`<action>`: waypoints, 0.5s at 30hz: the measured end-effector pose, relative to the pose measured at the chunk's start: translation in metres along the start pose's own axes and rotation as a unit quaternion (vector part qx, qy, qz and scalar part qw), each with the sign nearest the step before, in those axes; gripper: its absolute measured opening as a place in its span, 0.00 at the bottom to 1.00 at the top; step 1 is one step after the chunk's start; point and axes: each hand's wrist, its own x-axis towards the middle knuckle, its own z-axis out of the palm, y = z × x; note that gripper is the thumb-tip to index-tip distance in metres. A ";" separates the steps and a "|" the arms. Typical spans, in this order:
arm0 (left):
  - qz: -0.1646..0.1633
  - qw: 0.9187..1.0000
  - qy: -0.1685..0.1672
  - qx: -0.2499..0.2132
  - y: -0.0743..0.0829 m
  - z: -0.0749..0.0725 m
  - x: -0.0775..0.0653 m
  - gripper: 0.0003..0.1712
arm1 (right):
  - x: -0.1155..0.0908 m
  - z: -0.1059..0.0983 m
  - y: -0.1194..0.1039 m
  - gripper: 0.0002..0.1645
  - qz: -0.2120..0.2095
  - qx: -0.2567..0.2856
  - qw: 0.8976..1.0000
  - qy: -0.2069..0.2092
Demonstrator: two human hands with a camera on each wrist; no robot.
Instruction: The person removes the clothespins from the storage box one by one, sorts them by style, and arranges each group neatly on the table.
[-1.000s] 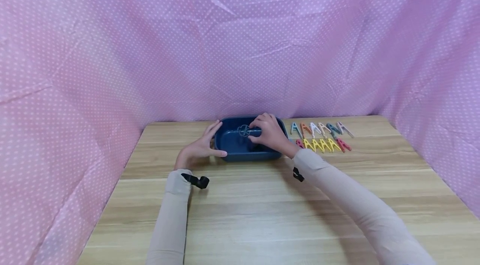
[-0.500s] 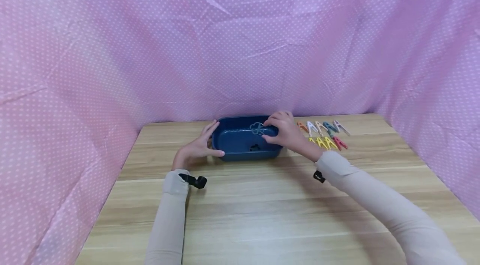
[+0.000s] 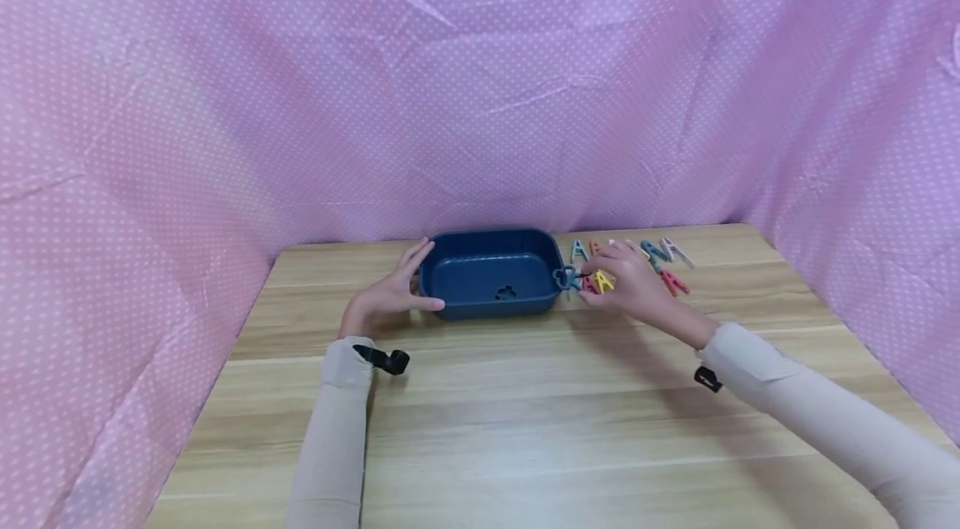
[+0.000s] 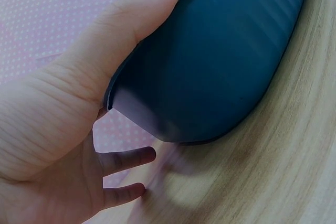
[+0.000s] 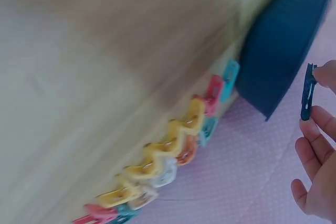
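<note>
My left hand (image 3: 387,296) spans the left end of a dark blue rectangular basin (image 3: 465,312). In the left wrist view the thumb (image 4: 147,6) lies straight along the rim, and two lower fingers stretch out beneath it. A small dark openwork piece (image 3: 506,292) lies on the basin's floor. Between thumb and fingertips my right hand (image 3: 630,283) pinches a flat blue-grey openwork piece (image 5: 308,93) with a rounded, cloud-like outline. The right hand is just beyond the basin's right end, over the rows of clothespins (image 5: 170,140), hiding several of them in the head view.
Two rows of coloured clothespins stand right of the basin, with a red clothespin (image 3: 675,282) and a pale one (image 3: 677,252) at their right ends. A wooden table (image 3: 480,421) lies beneath. Pink dotted cloth (image 3: 480,96) hangs around the back and sides.
My right hand has carried the openwork piece rightward out of the basin to the clothespins. The dark piece inside the basin has come into sight. My left hand stays at the basin's left end.
</note>
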 end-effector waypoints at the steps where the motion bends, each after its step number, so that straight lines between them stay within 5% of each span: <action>1: 0.000 1.000 0.000 0.000 0.000 0.000 0.000 0.66 | -0.004 -0.002 0.001 0.17 -0.001 0.000 1.000 0.001; 15: 0.005 1.000 0.000 0.006 0.001 -0.001 0.000 0.66 | -0.038 -0.001 0.010 0.15 0.003 -0.001 1.000 -0.011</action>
